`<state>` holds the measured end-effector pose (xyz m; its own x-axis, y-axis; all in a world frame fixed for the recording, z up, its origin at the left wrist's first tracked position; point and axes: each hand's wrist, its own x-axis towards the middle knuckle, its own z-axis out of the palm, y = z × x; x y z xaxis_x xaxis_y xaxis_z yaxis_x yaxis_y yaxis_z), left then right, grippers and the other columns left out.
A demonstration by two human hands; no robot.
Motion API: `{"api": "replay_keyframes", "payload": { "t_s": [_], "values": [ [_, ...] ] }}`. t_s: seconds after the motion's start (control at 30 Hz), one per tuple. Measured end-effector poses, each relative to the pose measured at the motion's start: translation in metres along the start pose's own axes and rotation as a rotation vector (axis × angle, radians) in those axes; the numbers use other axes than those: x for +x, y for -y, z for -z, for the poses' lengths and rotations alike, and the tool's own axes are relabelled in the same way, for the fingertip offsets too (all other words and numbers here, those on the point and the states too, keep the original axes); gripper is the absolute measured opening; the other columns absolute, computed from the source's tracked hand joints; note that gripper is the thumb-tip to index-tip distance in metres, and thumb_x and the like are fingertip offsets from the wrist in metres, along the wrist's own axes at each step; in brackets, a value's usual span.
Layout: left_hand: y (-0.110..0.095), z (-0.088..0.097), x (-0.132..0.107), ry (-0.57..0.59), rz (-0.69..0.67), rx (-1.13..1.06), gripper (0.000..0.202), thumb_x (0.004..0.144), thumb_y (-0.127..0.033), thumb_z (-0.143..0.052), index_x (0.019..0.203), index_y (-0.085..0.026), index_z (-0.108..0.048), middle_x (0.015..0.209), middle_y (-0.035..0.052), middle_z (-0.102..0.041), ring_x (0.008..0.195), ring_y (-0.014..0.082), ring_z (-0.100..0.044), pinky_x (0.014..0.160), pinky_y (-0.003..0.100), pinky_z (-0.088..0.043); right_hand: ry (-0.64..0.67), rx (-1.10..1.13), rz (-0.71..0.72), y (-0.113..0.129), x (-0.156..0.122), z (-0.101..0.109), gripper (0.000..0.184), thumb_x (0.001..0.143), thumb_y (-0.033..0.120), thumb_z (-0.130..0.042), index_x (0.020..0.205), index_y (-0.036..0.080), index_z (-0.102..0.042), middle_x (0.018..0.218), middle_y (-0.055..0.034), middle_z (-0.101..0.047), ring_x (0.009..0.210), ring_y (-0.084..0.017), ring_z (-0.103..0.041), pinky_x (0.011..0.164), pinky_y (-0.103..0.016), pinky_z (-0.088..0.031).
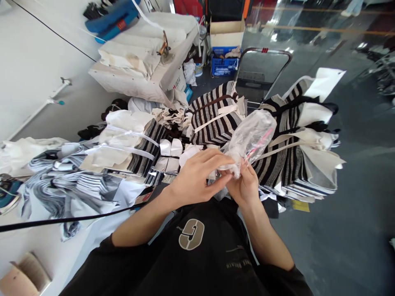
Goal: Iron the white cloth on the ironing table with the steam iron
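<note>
A clear plastic bag [251, 133] with a pink strip showing in it is in front of my chest. Its gathered end lies between my two hands. My right hand [246, 183] is closed on that bunched plastic from below. At the bag's left side, my left hand [205, 174] has its fingers and thumb curved against the same gathered end. Behind the bag stands a bundle of striped fabric pieces [216, 113] tied with strips. To the right, another striped bundle [286, 152] with cream and white pieces reaches past the bag.
Stacks of grey and white cloth [68, 185] lie at the left, beside a tied striped bundle [143, 148]. Farther back stands a padded ironing table [138, 65]. A blue crate [224, 61] and a metal trolley handle [265, 51] are beyond. A black cable [77, 218] crosses the left side.
</note>
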<state>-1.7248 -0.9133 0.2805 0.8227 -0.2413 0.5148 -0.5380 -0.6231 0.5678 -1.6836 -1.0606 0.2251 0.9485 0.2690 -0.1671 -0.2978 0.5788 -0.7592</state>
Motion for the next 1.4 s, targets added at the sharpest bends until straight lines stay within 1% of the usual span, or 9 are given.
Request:
{"api": "replay_keyframes", "payload": {
  "t_s": [0.17,0.4,0.5,0.6,0.67,0.77,0.93,1.23,1.4],
  "values": [
    [0.001,0.000,-0.005,0.039,-0.034,0.059,0.016,0.101,-0.016,-0.052,0.101,-0.023,-0.066,0.081,0.0021,-0.068,0.079,0.0159,-0.061,0.076,0.032,-0.052,-0.042,0.059,-0.006,0.001,0.000,0.004,0.029,0.078,0.050,-0.084,0.090,0.026,-0.072,0.090,-0.0007,-0.074,0.091,-0.019,-0.072,0.088,-0.036,-0.061],
    [-0.005,0.020,-0.008,0.084,-0.216,0.020,0.017,0.097,-0.010,-0.055,0.101,-0.023,-0.065,0.080,0.0006,-0.068,0.076,0.0153,-0.058,0.078,0.032,-0.052,-0.124,0.097,0.029,0.005,-0.001,0.008,0.034,0.076,0.049,-0.086,0.098,0.025,-0.075,0.097,-0.0015,-0.076,0.099,-0.020,-0.071,0.101,-0.039,-0.058],
    [-0.008,0.027,-0.005,0.184,-0.156,0.045,0.013,0.097,-0.014,-0.057,0.097,-0.023,-0.066,0.091,0.0034,-0.070,0.089,0.0176,-0.063,0.085,0.034,-0.052,-0.157,0.085,0.095,0.008,-0.004,0.004,0.026,0.079,0.045,-0.085,0.091,0.025,-0.074,0.094,-0.0007,-0.075,0.098,-0.019,-0.071,0.100,-0.039,-0.058],
    [-0.010,0.027,0.001,0.082,-0.061,0.125,0.007,0.097,-0.021,-0.060,0.096,-0.022,-0.067,0.115,0.0096,-0.069,0.108,0.0229,-0.063,0.095,0.041,-0.051,-0.175,0.069,0.142,0.010,-0.009,-0.002,0.022,0.081,0.041,-0.084,0.094,0.026,-0.075,0.097,-0.0004,-0.076,0.102,-0.019,-0.072,0.103,-0.040,-0.056],
    [-0.011,0.021,0.005,-0.009,-0.013,0.164,0.007,0.098,-0.024,-0.061,0.102,-0.021,-0.066,0.114,0.0102,-0.068,0.106,0.0230,-0.063,0.093,0.041,-0.051,-0.146,0.061,0.138,0.011,-0.012,-0.006,0.023,0.082,0.040,-0.083,0.099,0.026,-0.076,0.101,-0.0006,-0.077,0.104,-0.019,-0.072,0.106,-0.040,-0.054],
    [-0.010,0.008,0.013,0.035,0.041,0.168,0.010,0.098,-0.028,-0.063,0.103,-0.020,-0.063,0.099,0.0066,-0.069,0.094,0.0204,-0.061,0.084,0.036,-0.051,-0.093,0.048,0.129,0.009,-0.016,-0.011,0.024,0.085,0.041,-0.081,0.102,0.027,-0.075,0.108,-0.0019,-0.078,0.107,-0.019,-0.072,0.109,-0.041,-0.053],
    [-0.009,0.000,0.017,-0.025,0.174,-0.071,0.009,0.098,-0.015,-0.056,0.091,-0.019,-0.061,0.089,0.0023,-0.067,0.087,0.0150,-0.060,0.081,0.030,-0.049,-0.103,0.037,0.166,0.005,-0.017,-0.013,0.023,0.083,0.041,-0.081,0.100,0.027,-0.073,0.103,-0.0004,-0.077,0.105,-0.018,-0.072,0.104,-0.039,-0.056],
    [0.002,0.001,0.015,0.032,0.535,-0.963,0.024,0.095,-0.040,-0.066,0.088,-0.018,-0.057,0.075,-0.0022,-0.052,0.063,0.0098,-0.045,0.058,0.025,-0.038,-0.122,-0.064,0.226,-0.001,-0.011,-0.011,0.030,0.082,0.047,-0.081,0.097,0.026,-0.065,0.094,-0.0003,-0.075,0.096,-0.018,-0.071,0.099,-0.039,-0.058],
    [0.006,0.014,0.018,0.224,0.451,-0.794,0.011,0.091,-0.025,-0.066,0.093,-0.019,-0.056,0.075,-0.0040,-0.047,0.063,0.0091,-0.041,0.057,0.024,-0.036,-0.002,-0.034,0.147,0.001,-0.010,-0.004,0.027,0.083,0.046,-0.081,0.097,0.028,-0.068,0.092,0.0006,-0.074,0.098,-0.019,-0.072,0.097,-0.039,-0.060]
  ]
}}
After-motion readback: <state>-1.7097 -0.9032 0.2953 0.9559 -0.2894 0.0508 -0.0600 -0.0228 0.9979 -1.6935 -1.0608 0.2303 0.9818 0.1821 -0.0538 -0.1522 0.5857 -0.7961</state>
